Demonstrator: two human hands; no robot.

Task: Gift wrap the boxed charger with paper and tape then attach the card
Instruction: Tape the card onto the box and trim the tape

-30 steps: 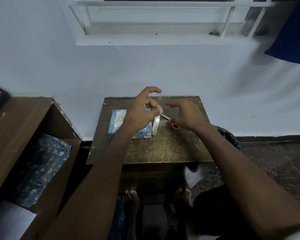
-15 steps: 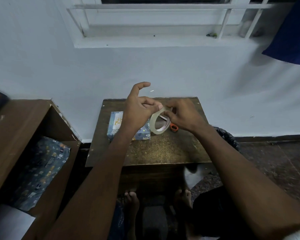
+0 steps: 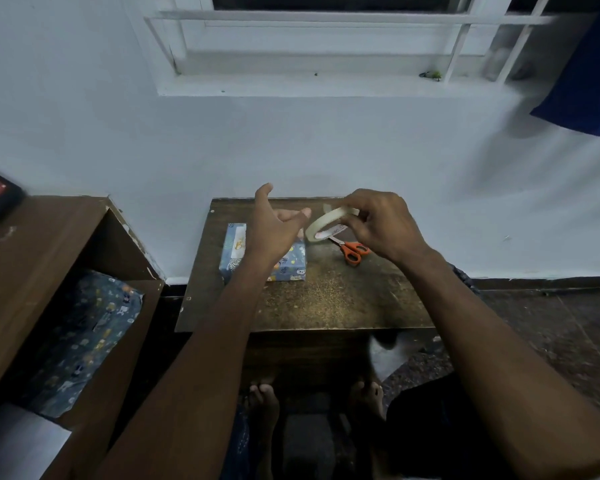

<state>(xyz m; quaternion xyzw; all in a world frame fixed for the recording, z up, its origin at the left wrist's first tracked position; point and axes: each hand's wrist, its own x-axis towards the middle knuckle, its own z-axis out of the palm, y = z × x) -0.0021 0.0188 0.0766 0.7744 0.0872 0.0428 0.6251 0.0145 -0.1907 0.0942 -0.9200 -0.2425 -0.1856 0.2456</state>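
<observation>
A box wrapped in blue patterned paper [image 3: 293,265] lies on the small brown table [image 3: 326,299], with a pale card [image 3: 238,244] on its left part. My right hand [image 3: 378,226] holds a roll of clear tape [image 3: 326,223] in the air above the table, to the right of the box. My left hand [image 3: 274,226] hovers over the box with fingers loosely extended toward the roll, holding nothing. My left forearm hides the middle of the box.
Orange-handled scissors [image 3: 354,251] lie on the table under my right hand. A brown shelf unit [image 3: 49,244] on the left holds spare blue wrapping paper [image 3: 84,337]. The white wall runs along the table's far edge. My bare feet [image 3: 264,400] show below the table.
My right hand has lifted the tape roll up and to the right. My left hand has let go of the roll and opened.
</observation>
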